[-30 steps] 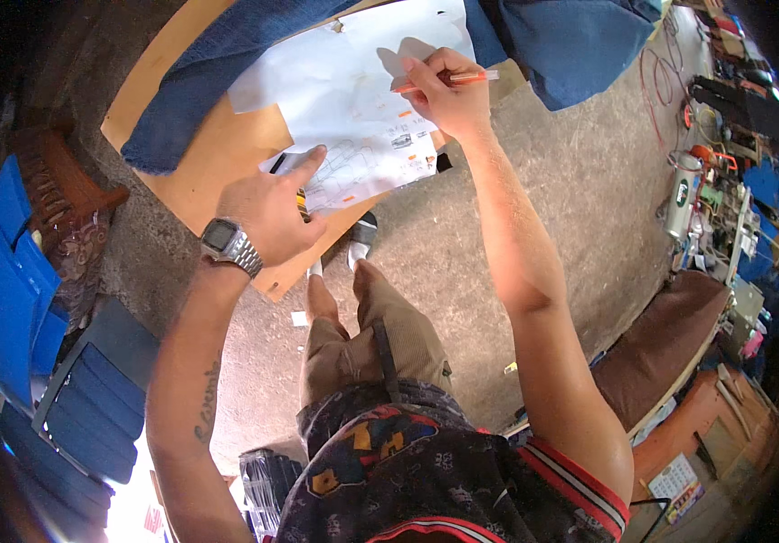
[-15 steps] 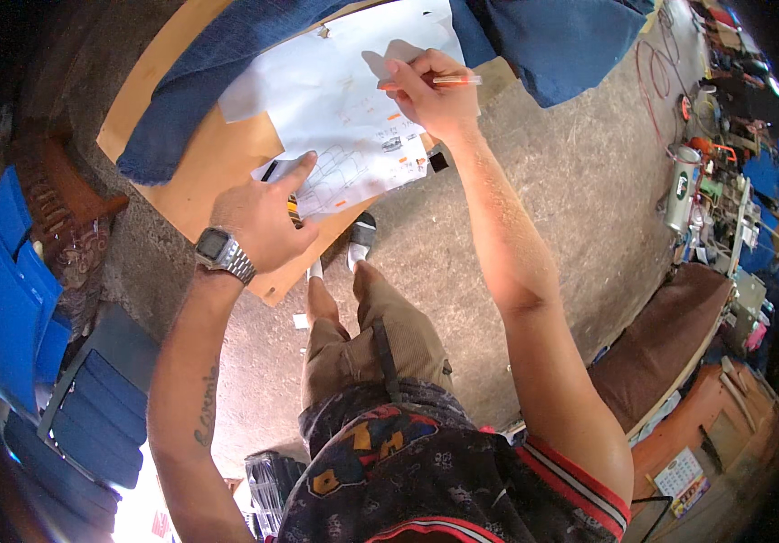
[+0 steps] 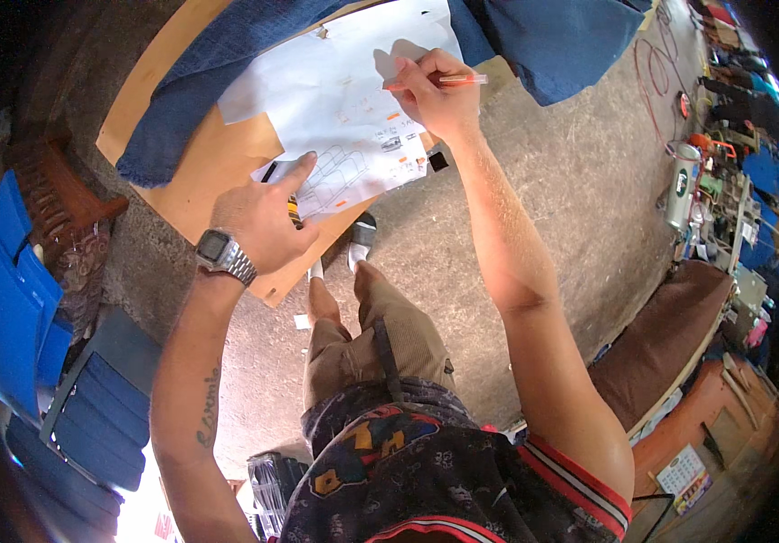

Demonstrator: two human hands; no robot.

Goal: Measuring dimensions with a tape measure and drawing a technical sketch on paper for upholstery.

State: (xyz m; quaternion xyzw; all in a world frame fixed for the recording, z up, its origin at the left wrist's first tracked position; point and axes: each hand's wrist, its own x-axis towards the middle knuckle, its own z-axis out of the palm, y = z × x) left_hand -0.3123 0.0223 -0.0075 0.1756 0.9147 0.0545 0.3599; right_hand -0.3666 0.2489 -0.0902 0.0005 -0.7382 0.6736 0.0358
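Observation:
My left hand [image 3: 267, 222], with a wristwatch [image 3: 218, 251] on its wrist, rests at the lower left corner of a white paper [image 3: 335, 100]. Its index finger lies stretched on the sheet, beside a pencil-like line drawing of boxy shapes. A black-and-yellow tape measure [image 3: 294, 212] shows between thumb and index finger; the palm hides most of it. Over the sheet's upper right, my right hand [image 3: 439, 95] grips an orange-and-clear pen [image 3: 464, 80], casting a shadow on the paper. I cannot tell whether the tip touches it.
Beneath the paper is a tan board [image 3: 172, 213], with dark blue denim cloth [image 3: 199, 100] along its far side and more denim [image 3: 561, 45] at right. Blue chairs [image 3: 104, 407] stand left. At right are a brown padded bench [image 3: 661, 335], a metal cylinder [image 3: 682, 185], a hose and clutter.
My right hand has shifted slightly to the right with the pen. My left hand stays in place on the paper.

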